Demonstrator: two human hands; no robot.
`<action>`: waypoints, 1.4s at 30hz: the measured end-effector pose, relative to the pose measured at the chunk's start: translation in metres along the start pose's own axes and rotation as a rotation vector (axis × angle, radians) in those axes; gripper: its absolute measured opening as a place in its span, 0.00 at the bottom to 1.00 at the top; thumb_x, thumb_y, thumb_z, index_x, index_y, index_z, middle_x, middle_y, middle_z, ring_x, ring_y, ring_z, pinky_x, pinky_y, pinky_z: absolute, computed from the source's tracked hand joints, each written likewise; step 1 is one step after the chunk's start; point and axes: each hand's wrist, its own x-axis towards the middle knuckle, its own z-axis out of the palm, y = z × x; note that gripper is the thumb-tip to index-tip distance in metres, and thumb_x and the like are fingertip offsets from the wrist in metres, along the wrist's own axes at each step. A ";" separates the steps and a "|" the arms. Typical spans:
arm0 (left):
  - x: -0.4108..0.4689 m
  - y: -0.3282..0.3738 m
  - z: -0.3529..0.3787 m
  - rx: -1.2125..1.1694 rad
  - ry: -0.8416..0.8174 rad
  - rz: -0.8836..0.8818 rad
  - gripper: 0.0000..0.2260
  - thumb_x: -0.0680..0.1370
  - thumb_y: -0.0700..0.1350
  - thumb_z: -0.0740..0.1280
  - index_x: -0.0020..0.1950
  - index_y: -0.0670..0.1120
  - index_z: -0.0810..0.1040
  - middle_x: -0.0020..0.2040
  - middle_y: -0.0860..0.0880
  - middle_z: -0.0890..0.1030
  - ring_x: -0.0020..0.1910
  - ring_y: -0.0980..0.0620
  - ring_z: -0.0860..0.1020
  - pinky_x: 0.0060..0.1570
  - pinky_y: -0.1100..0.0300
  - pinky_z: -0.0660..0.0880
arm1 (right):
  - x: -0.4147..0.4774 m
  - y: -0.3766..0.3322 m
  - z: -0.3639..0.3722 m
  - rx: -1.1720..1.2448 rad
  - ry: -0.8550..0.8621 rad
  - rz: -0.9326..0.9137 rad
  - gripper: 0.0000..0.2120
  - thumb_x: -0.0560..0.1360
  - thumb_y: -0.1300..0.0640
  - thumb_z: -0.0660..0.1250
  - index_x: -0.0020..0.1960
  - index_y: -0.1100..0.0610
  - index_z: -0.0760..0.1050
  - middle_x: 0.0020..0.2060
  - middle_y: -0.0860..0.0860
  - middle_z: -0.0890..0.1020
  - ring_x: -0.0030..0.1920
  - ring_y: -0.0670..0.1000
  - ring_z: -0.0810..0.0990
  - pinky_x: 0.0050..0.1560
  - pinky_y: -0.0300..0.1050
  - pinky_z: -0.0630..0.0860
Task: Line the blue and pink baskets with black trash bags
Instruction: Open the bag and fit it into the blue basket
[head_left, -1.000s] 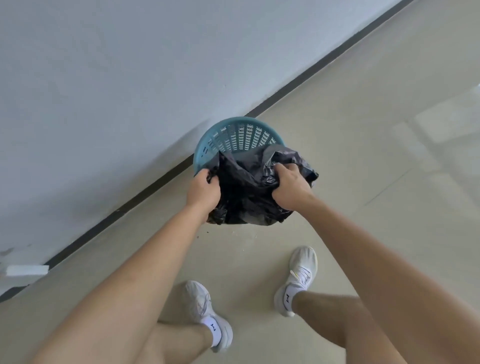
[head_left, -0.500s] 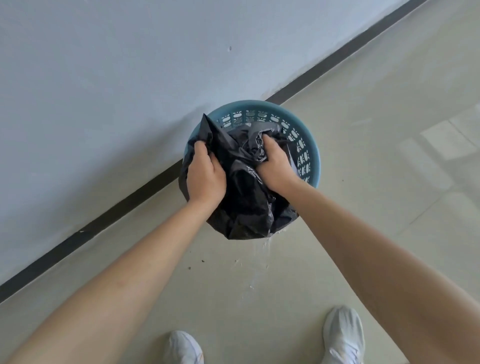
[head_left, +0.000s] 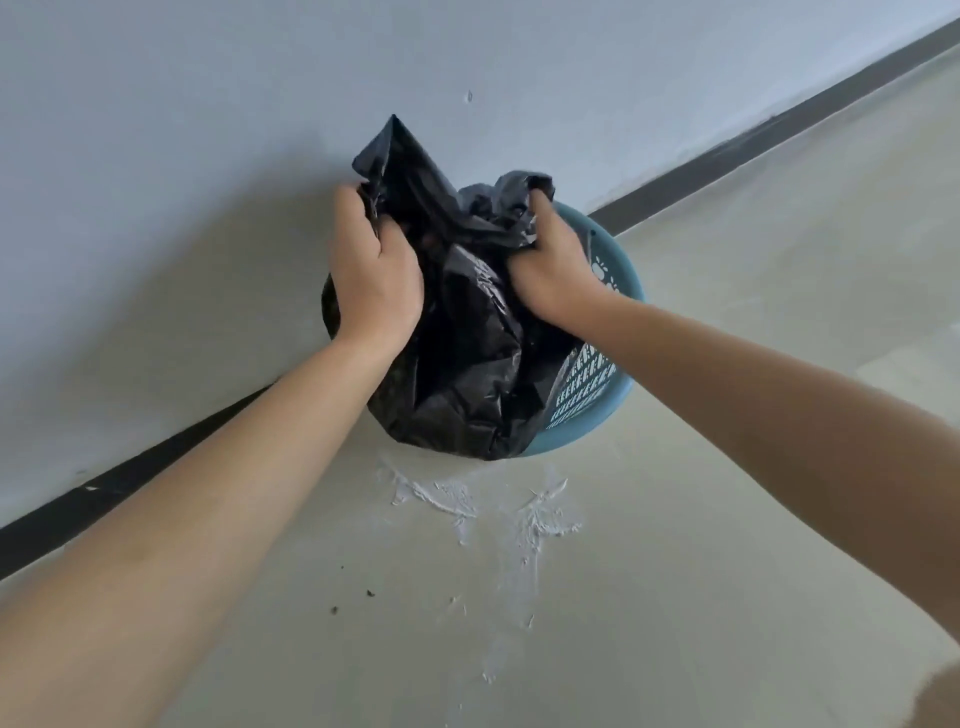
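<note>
Two grips, left hand and right hand, clench black bag masking blue basket near the wall.

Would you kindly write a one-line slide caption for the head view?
Left hand and right hand grip a crumpled black bag over a blue basket by the wall.

Blk bag hides most of blue basket; L hand, R hand fingertips buried.

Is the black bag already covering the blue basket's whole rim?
No: the blue basket rim beside the right hand is bare, and the black bag is bunched, gripped by it and the left hand.
</note>
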 end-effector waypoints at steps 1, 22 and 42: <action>-0.001 0.009 -0.002 -0.033 0.023 0.060 0.06 0.78 0.35 0.54 0.46 0.46 0.65 0.37 0.56 0.68 0.33 0.67 0.68 0.36 0.73 0.66 | 0.000 -0.007 -0.012 0.094 0.081 -0.014 0.17 0.71 0.68 0.58 0.59 0.62 0.71 0.52 0.55 0.81 0.56 0.58 0.77 0.60 0.53 0.73; -0.028 0.097 -0.049 -0.499 0.385 0.490 0.11 0.74 0.33 0.53 0.42 0.50 0.65 0.39 0.53 0.67 0.38 0.54 0.65 0.41 0.56 0.66 | -0.060 -0.069 -0.093 0.407 0.555 -0.641 0.13 0.70 0.66 0.57 0.53 0.56 0.67 0.39 0.35 0.78 0.41 0.40 0.75 0.44 0.44 0.75; -0.041 -0.004 -0.053 0.697 -0.657 0.062 0.20 0.77 0.61 0.64 0.36 0.46 0.77 0.33 0.47 0.77 0.36 0.46 0.76 0.34 0.55 0.68 | -0.075 0.018 -0.081 -1.157 -0.537 0.035 0.39 0.75 0.31 0.38 0.60 0.54 0.77 0.35 0.51 0.72 0.37 0.53 0.74 0.44 0.49 0.71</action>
